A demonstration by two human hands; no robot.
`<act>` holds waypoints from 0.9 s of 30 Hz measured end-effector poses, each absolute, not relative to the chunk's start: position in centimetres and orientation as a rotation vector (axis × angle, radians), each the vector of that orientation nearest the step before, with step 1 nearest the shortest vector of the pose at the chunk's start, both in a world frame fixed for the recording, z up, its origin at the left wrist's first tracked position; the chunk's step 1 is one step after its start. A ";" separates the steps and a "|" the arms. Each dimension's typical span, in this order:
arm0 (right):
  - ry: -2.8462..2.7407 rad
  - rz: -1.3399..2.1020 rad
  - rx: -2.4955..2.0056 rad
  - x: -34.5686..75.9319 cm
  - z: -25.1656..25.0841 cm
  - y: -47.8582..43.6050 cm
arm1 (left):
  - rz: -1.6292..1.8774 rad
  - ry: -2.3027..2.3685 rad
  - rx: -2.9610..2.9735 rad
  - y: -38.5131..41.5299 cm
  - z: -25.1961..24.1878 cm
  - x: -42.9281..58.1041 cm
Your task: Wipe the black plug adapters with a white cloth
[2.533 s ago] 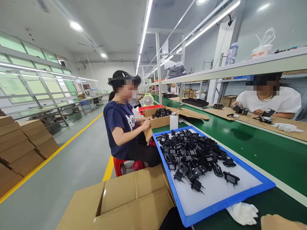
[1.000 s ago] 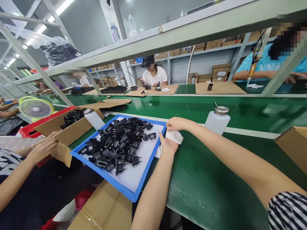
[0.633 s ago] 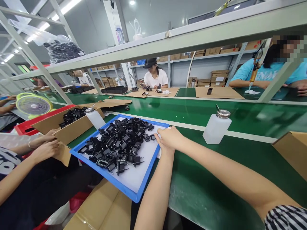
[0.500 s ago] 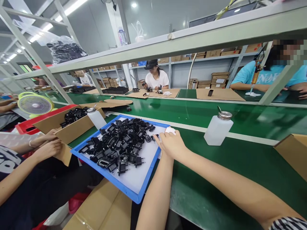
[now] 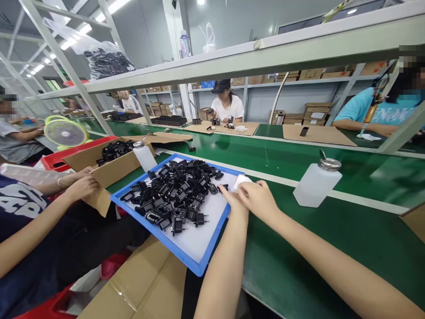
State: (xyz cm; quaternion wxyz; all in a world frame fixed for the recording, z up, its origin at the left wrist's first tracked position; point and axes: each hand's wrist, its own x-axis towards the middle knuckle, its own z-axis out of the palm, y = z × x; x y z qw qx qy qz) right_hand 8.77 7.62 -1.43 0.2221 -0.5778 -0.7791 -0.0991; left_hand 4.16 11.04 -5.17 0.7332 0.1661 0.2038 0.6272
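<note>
My left hand (image 5: 236, 200) is closed at the right edge of the blue-rimmed tray (image 5: 212, 248), its thumb pointing toward the plugs. What its fingers hold is hidden behind my other hand. A black plug (image 5: 224, 188) shows just past that thumb; whether it is held or lies in the tray, I cannot tell. My right hand (image 5: 260, 198) overlaps the left one, fingers closed on a white cloth (image 5: 242, 180). Heaped in the tray are many black plug adapters (image 5: 179, 190) with metal pins.
White pump bottles stand right (image 5: 317, 184) and behind the tray (image 5: 144, 156). A co-worker's hands (image 5: 83, 184) hold a flap of a cardboard box (image 5: 119, 170) containing black parts. A shelf beam (image 5: 226, 66) crosses above the green bench (image 5: 299, 248). Other people sit opposite.
The view has swung left, so the scene sits farther right. My two hands stay together at the tray's edge, and the right hand has shifted slightly over the white cloth.
</note>
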 end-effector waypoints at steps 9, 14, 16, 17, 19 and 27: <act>-2.036 0.258 -1.954 12.1 1.0 12.4 | 1.212 0.053 -0.040 11.8 -4.8 4.2; -2.063 0.216 -1.954 12.1 0.3 12.6 | 1.227 0.106 0.030 11.7 -4.5 4.5; -2.066 0.179 -1.960 12.0 0.1 12.6 | 1.234 0.149 0.045 11.7 -4.4 4.7; -2.054 0.162 -1.977 12.0 -0.1 12.7 | 1.241 0.166 0.041 11.8 -4.3 4.8; -2.015 0.150 -2.009 12.0 -0.4 12.9 | 1.255 0.195 0.020 11.9 -4.4 4.9; -1.853 0.189 -1.750 12.9 -1.4 12.7 | 1.369 0.337 -0.061 11.1 -3.7 5.1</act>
